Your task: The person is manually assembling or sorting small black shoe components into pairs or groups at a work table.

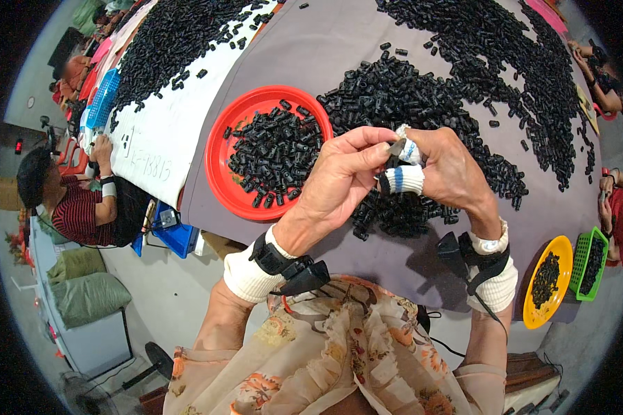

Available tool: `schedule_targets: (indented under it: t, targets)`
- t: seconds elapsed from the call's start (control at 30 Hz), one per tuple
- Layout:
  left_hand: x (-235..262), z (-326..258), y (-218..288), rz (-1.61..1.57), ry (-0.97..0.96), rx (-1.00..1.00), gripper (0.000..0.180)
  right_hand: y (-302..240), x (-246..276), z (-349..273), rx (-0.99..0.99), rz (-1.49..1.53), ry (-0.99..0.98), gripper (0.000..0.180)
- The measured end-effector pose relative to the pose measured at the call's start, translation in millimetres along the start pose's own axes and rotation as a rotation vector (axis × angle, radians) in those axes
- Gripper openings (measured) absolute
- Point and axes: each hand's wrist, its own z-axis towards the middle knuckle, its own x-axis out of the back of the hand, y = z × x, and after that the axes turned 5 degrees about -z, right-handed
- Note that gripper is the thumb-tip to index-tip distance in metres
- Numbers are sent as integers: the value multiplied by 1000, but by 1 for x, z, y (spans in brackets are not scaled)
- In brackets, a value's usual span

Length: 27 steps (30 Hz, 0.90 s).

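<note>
Both of my hands meet above a pile of small black cylindrical plastic parts [394, 90] on the grey-covered table. My left hand [339, 183] is closed in a pinch, with what looks like one small black part, mostly hidden, at its fingertips. My right hand [450, 166] is curled beside it, touching the left fingers. White finger covers with blue marks [403, 180] wrap some right fingers. Between the hands shows a small grey metal blade [396, 146], gripped by the right hand. A red round tray [218, 183] holding many black parts stands just left of my left hand.
More black parts [464, 28] spread across the table's far side. At right are a yellow plate [564, 252] and a green basket [583, 290], both holding parts. A person in a striped shirt [83, 211] sits at the left by a white-covered table [159, 138]; others work around.
</note>
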Motion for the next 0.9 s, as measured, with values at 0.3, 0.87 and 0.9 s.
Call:
schedule_targets:
  t: [0.3,0.87,0.9]
  targets:
    - [-4,2,3,-89,-13,31,16,-1,3,-5,-33,30,44,32]
    - [-2,2,0,-138,-60,44,17,0,2,0,-51,42,-4,40]
    - [-1,2,0,-147,-59,49,17,1,1,-1,-62,41,-7,40]
